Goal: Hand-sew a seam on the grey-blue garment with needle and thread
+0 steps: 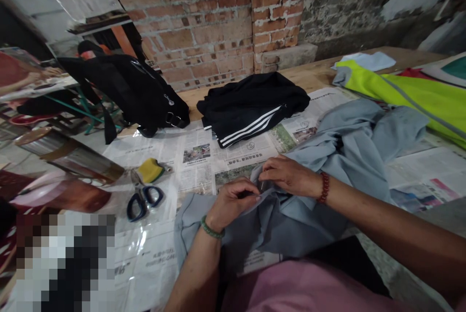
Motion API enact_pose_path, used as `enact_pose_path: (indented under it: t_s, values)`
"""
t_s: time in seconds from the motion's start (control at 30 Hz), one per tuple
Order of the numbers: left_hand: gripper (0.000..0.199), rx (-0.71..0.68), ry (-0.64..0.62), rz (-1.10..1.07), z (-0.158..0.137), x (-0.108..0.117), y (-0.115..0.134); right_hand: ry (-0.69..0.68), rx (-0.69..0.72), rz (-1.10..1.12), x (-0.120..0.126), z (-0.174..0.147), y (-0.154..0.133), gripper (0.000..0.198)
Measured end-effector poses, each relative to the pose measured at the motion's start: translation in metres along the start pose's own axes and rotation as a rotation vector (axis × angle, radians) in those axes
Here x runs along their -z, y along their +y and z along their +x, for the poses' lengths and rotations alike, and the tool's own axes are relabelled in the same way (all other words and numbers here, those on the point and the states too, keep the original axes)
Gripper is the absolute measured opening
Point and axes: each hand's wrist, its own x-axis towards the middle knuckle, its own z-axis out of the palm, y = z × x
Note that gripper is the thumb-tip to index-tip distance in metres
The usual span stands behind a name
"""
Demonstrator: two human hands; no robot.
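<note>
The left hand (236, 198) pinches the grey garment (302, 227), which trails towards two o'clock, apparently steadying it for the right hand (286, 175), pinching what looks like a needle (262, 185). Scissors (141, 190) lie at nine, probably for reach.

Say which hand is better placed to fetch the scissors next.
Left, most likely: the left hand is nearer the scissors, on its outer side, though it pinches the grey cloth; the right hand would likely reach across.

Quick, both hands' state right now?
Left hand: closed, pinching the grey garment.
Right hand: fingers closed at the same garment; exactly what they pinch cannot be told.
</note>
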Motion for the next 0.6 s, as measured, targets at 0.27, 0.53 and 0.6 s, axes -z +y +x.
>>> enact_pose_path:
  t_s: [0.27, 0.53, 0.6]
  values:
    - [0.007, 0.053, 0.035, -0.068, -0.001, 0.000, -0.002, -0.048, 0.044, 0.057, 0.000, 0.004, -0.007, 0.026]
    - [0.008, 0.167, 0.056, -0.058, -0.003, -0.002, -0.003, -0.002, -0.227, 0.579, -0.002, 0.005, -0.013, 0.025]
    - [0.009, 0.150, 0.042, -0.033, -0.002, -0.003, -0.002, 0.006, -0.406, 0.824, -0.005, 0.007, -0.014, 0.020]
